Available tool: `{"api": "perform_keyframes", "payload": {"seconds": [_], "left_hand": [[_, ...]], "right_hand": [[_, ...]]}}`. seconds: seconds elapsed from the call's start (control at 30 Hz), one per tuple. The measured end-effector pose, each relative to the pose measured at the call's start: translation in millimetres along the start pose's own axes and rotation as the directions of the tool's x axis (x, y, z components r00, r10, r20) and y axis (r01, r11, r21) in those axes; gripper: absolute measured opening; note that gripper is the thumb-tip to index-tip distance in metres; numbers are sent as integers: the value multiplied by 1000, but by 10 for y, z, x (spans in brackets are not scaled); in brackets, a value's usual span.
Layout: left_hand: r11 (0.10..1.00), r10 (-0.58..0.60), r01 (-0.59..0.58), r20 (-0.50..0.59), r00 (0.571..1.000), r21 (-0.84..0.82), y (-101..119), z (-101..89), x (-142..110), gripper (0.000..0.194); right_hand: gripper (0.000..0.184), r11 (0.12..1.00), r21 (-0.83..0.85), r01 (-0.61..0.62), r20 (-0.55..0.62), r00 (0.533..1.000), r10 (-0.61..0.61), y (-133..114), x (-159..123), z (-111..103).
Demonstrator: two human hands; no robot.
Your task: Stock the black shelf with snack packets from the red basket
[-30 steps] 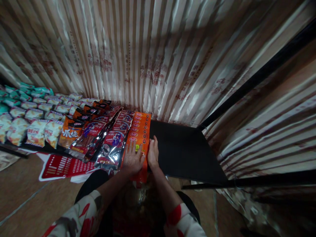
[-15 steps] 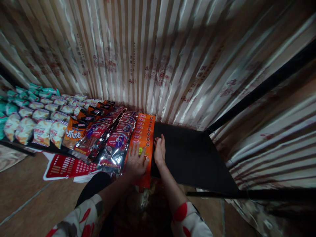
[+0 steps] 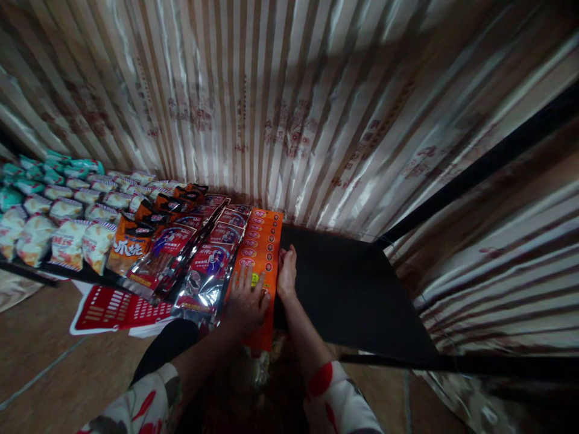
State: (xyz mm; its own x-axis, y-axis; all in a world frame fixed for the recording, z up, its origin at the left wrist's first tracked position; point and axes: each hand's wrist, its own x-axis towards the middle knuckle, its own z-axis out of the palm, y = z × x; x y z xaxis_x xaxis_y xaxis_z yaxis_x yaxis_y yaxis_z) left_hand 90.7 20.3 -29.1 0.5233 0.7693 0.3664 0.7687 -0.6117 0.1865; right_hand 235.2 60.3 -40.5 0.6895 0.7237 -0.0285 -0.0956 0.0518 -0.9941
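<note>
A row of overlapping orange snack packets [image 3: 257, 241] lies on the black shelf. My left hand [image 3: 246, 301] rests flat on the front orange packet, fingers spread. Along the packets' right edge stands my right hand [image 3: 286, 274], held on its side with the fingers extended and touching that edge. Neither hand grips anything. Directly left of the orange row are dark red and purple snack packets [image 3: 210, 262] in shiny wrapping, also overlapped from back to front.
Farther left are orange-and-black bags [image 3: 129, 244], white snack bags [image 3: 67, 241] and teal bags [image 3: 54, 169]. Bare black shelf [image 3: 344, 289] extends to the right, bounded by a dark metal bar [image 3: 452, 187]. A striped curtain [image 3: 271, 108] hangs behind. A red basket [image 3: 117, 310] sits below the shelf.
My right hand has moved left, closer against the orange packets' edge. My left hand stays on the front packet. The view has shifted slightly.
</note>
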Motion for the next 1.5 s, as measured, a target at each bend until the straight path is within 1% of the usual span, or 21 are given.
{"api": "perform_keyframes", "payload": {"seconds": [0.13,0.27,0.4,0.43,0.53,0.57,0.73,0.87,0.97,1.07,1.17,1.27,1.33,1.37,1.43,1.47,1.5], "left_hand": [[1000,-2,2,8,1000,-7,-7,16,-4,53],[1000,-5,5,19,1000,-23,-17,26,-13,52],[999,-12,13,29,1000,-35,-17,28,-11,51],[999,-16,18,37,999,-38,-15,33,-9,50],[998,-45,48,64,997,-39,-10,59,-4,51],[998,-52,54,69,996,-40,-9,69,-4,52],[997,-40,44,56,998,-63,-18,102,-15,53],[995,-60,64,60,996,-75,-23,89,-24,55],[994,-59,65,67,996,-84,-24,58,-23,56],[995,-40,45,58,997,-92,-19,5,-19,53],[994,-1,4,20,1000,-109,5,-77,-48,49],[987,44,-45,-11,999,-155,57,-201,-191,47],[971,97,-96,-7,995,-220,103,-306,-384,45],[954,151,-144,7,989,-264,126,-359,-510,43],[897,277,-241,46,960,-371,163,-446,-806,41],[865,343,-277,90,935,-418,171,-471,-964,40],[851,370,-272,147,917,-449,168,-478,-1121,37]], "right_hand": [[68,986,164,-18,-81,996,32,-1,-62,8],[68,957,278,-86,-38,994,100,-33,-173,-3],[65,955,294,-35,-125,989,75,-55,-320,-57],[65,954,298,-36,-132,988,78,-52,-365,-67],[66,952,288,-99,-32,993,113,-52,-478,-87],[66,955,279,-98,-36,993,112,-65,-500,-95],[65,960,281,-5,-137,990,45,-166,-594,-218],[67,950,311,-18,-168,983,74,-128,-883,-383],[62,966,257,6,-226,973,54,-79,-1166,-507],[57,980,199,16,-245,969,34,-86,-1408,-607],[55,983,184,0,-255,966,47,-100,-1630,-677],[54,987,156,-48,-248,965,86,-11,-1865,-740],[54,991,98,-93,-228,967,113,119,-2013,-788],[54,992,52,-113,-226,967,122,194,-2075,-813],[53,983,-81,-163,-190,971,145,339,-2167,-863],[53,969,-167,-184,-165,974,157,398,-2195,-885],[52,942,-271,-198,-133,977,167,446,-2213,-904]]}}
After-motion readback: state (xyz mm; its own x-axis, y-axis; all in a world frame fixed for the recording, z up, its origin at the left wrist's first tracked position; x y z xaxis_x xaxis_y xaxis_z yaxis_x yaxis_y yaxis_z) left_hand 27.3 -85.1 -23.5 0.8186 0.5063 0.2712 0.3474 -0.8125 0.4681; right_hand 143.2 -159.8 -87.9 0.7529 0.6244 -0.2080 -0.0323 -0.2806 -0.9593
